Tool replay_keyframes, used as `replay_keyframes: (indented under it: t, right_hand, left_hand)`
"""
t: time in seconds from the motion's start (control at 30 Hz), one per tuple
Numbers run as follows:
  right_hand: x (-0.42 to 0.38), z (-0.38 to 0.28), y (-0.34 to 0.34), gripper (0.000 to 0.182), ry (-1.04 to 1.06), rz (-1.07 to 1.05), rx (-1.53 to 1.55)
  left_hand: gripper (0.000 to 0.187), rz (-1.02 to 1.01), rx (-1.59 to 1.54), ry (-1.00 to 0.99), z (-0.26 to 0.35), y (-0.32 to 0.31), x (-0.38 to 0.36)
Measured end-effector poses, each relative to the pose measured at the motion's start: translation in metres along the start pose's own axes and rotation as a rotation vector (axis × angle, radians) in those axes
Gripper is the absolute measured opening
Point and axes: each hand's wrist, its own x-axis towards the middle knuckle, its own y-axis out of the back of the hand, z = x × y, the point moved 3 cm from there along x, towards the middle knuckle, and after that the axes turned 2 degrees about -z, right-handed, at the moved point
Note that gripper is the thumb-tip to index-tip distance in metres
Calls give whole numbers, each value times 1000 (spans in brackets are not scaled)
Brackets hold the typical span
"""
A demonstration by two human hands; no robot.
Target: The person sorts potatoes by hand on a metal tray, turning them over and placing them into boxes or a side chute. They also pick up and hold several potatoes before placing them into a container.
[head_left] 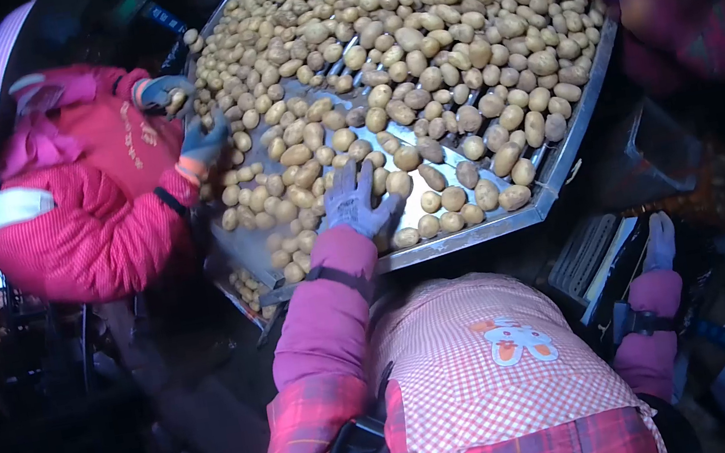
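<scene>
The left hand, spread wide, touches potatoes stretching to frame top; the farther right hand, lower right, has an unclear grip.

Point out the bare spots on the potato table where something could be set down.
The metal table shows little bare room: a slim bright patch just right of the left hand, hemmed in by loose potatoes, and a dim patch at the near left corner, between potatoes and rim. The far half is crowded, potatoes packed close together.
</scene>
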Motion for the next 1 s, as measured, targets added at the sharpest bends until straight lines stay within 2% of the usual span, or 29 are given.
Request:
replay_keyframes:
  t: [0.07,0.1,0.13,0.2,0.27,0.3,0.33,0.4,0.43,0.47,0.53,0.6,0.63,0.7,0.73,0.8,0.83,0.87,0.93,1.0]
  right_hand:
    - [3,-25,-26,52,40,-46,-76]
    - [-4,-44,-44,48,165,-64,-179]
    - [-17,-59,-64,44,322,-99,-211]
    - [-64,-116,-110,39,440,-167,-353]
    - [-98,-135,-156,33,648,-287,-310]
    - [-122,-149,-176,31,647,-363,-347]
    - [-144,-162,-196,31,761,-432,-365]
    - [-179,-175,-235,30,832,-637,-317]
    - [-195,-187,-253,31,794,-821,-302]
    - [-209,-195,-269,31,807,-832,-314]
    - [-238,-207,-302,33,926,-1008,-434]
    - [-268,-222,-340,34,995,-1124,-460]
    - [-280,-223,-360,38,1173,-1152,-445]
    - [-305,-224,-398,50,1291,-1275,-688]
    - [-312,-212,-416,54,1273,-1313,-834]
    - [-328,-216,-439,59,1091,-1335,-1055]
    - [-328,-217,-448,59,1090,-1343,-1055]
    - [-327,-214,-458,58,1106,-1311,-1049]
    - [-320,-200,-469,57,1119,-1279,-1041]
    - [-307,-211,-467,53,978,-1347,-487]
  left_hand:
    - [70,169,-319,-53,-28,-10,1]
    - [60,352,-308,-116,-39,3,-8]
    - [60,359,-317,-109,-55,6,-20]
    - [46,386,-818,157,-99,3,-52]
    - [41,386,-796,202,-131,5,-85]
    - [36,379,-760,233,-141,4,-100]
    - [36,386,-774,249,-146,5,-113]
    - [32,298,-698,277,-148,1,-135]
    - [27,361,-720,229,-142,-4,-142]
    - [27,371,-732,243,-137,-7,-145]
    - [25,375,-535,114,-123,-3,-149]
    - [24,420,-550,79,-122,-12,-150]
    - [24,402,-567,39,-120,-14,-150]
    - [26,375,-579,-50,-117,-18,-150]
    - [26,375,-580,-40,-116,-17,-151]
    - [28,328,-482,-77,-111,-13,-152]
    - [28,443,-467,-118,-110,-13,-155]
    - [28,439,-467,-114,-109,-14,-157]
    - [24,570,-377,-172,-109,-9,-161]
    - [24,501,-472,-124,-114,7,-162]
